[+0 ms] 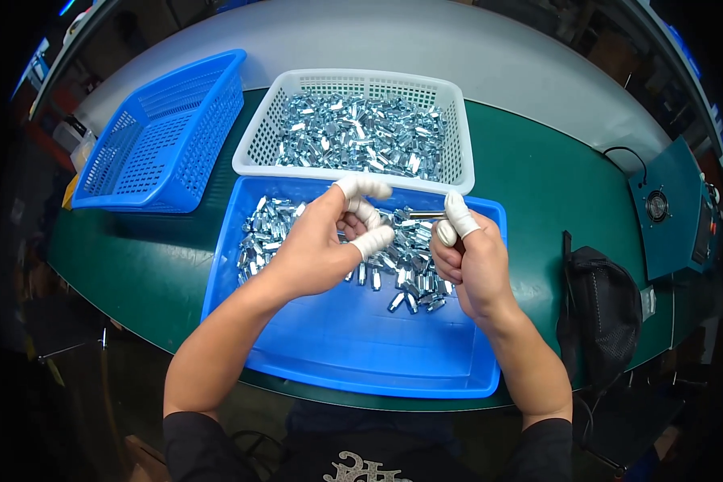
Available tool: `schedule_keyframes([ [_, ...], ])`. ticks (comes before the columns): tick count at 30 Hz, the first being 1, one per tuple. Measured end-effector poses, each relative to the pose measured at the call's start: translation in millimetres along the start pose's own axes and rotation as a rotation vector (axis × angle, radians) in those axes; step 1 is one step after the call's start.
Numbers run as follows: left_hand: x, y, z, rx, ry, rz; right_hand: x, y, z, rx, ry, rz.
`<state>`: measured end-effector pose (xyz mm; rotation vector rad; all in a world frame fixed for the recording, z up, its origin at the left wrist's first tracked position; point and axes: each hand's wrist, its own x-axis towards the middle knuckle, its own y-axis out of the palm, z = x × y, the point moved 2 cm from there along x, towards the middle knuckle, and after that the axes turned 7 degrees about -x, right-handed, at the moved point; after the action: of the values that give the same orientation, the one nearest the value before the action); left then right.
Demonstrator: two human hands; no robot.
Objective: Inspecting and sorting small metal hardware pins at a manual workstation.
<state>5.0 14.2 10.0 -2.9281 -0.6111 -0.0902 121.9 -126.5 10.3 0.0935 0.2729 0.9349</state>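
Right hand (475, 261) grips rod (426, 215), left hand (323, 241) half uncurled.

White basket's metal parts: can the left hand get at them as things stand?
Likely yes. The left hand is close to the near rim of the white basket, and nothing covers the metal parts; only that rim needs clearing. Can't tell whether its fingers hold something.

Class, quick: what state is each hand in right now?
Left hand: loosely curled; cannot tell whether it holds anything.
Right hand: closed, holding a slim metal rod.
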Motion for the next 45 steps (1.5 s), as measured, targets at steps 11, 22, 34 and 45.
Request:
schedule_keyframes([
  [11,-2,7,-3,-0.507,-0.065,-0.079,-2,4,-2,-0.108,-0.138,-0.051],
  [22,-10,24,-1,-0.172,0.178,-0.051,-9,11,1,-0.239,-0.173,0.027],
  [34,7,-13,-18,0.468,0.457,-0.329,4,-4,-2,0.073,0.114,0.019],
  [45,4,-21,11,0.833,0.007,-0.145,0,-1,-2,0.043,-0.003,-0.003],
])
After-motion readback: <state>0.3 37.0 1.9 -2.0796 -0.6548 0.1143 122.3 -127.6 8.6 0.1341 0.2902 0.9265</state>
